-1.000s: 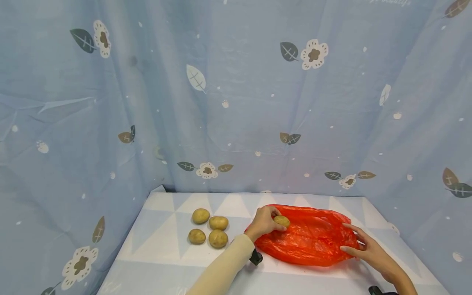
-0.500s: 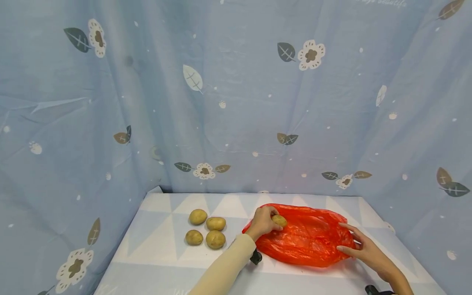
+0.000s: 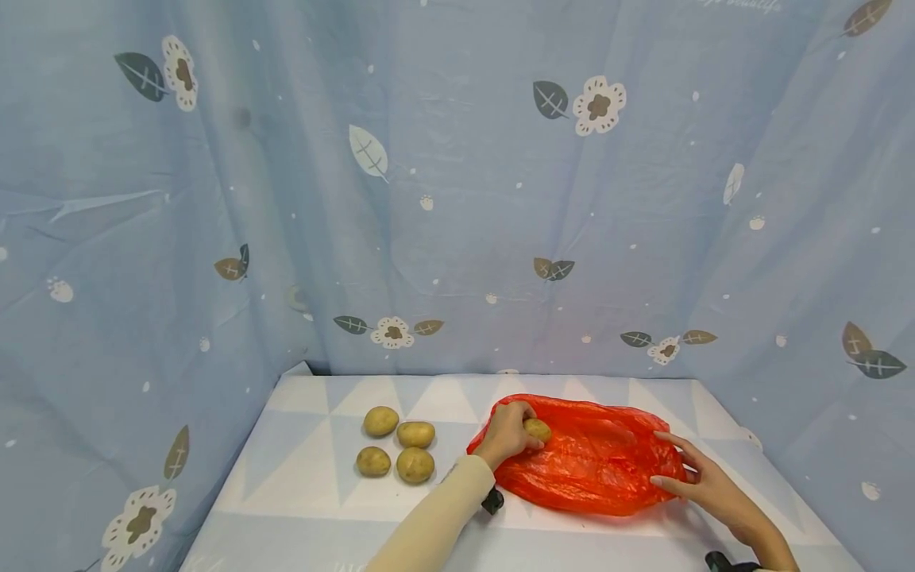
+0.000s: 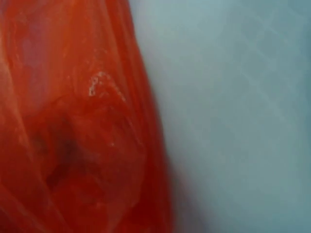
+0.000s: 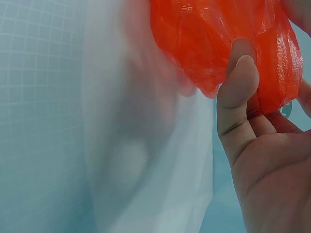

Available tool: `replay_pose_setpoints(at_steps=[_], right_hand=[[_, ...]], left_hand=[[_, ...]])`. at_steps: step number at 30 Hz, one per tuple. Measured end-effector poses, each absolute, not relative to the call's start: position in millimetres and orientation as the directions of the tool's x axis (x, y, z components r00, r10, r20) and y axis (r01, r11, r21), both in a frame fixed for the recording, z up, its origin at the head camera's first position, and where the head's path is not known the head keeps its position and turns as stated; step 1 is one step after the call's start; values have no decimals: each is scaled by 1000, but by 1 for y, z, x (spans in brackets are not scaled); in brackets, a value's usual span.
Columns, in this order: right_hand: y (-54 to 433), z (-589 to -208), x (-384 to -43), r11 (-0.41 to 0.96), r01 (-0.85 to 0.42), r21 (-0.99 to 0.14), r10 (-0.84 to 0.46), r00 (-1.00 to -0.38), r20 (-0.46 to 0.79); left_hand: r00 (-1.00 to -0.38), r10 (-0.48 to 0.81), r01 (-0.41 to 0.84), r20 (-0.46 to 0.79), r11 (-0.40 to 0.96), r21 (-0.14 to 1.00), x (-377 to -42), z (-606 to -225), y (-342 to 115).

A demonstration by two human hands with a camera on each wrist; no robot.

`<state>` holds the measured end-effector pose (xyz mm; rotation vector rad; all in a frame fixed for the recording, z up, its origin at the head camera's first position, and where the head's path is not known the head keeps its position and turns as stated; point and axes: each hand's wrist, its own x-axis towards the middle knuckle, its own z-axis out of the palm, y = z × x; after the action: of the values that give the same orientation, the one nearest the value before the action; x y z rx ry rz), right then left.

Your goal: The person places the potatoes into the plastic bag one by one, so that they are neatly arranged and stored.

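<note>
In the head view a red plastic bag (image 3: 596,469) lies spread on the table with its opening to the left. My left hand (image 3: 504,435) reaches over that opening and grips a potato (image 3: 538,430) at the bag's left end. At the opposite end, my right hand (image 3: 708,479) holds the bag between thumb and fingers. The right wrist view shows the thumb (image 5: 238,82) pressed to the red plastic (image 5: 204,39), with other fingers behind it. Red film (image 4: 87,126) fills the left half of the left wrist view and hides the left hand there.
Several potatoes (image 3: 415,465) sit grouped on the table left of the bag. The table (image 3: 300,508) has a white and pale blue triangle pattern. A blue curtain (image 3: 457,199) with flowers and leaves hangs behind and along the sides.
The whole scene has shifted slightly left in the head view. Both hands, the potato and the bag keep nearly the same places relative to the table.
</note>
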<state>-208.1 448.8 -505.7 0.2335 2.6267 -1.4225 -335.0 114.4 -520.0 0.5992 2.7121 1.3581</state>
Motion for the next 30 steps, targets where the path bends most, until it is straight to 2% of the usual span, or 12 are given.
replay_pose_setpoints(at_steps=[20,30], right_hand=[[451,-504,-211,554,214,-804,58,-974,-219],[451,-503,-208,558,202,-805,49,-976,-210]], left_hand=[[-860,470,425,200,440,791,-326,-483,89],[-817,514,479,262,352,804,-320,-469,58]])
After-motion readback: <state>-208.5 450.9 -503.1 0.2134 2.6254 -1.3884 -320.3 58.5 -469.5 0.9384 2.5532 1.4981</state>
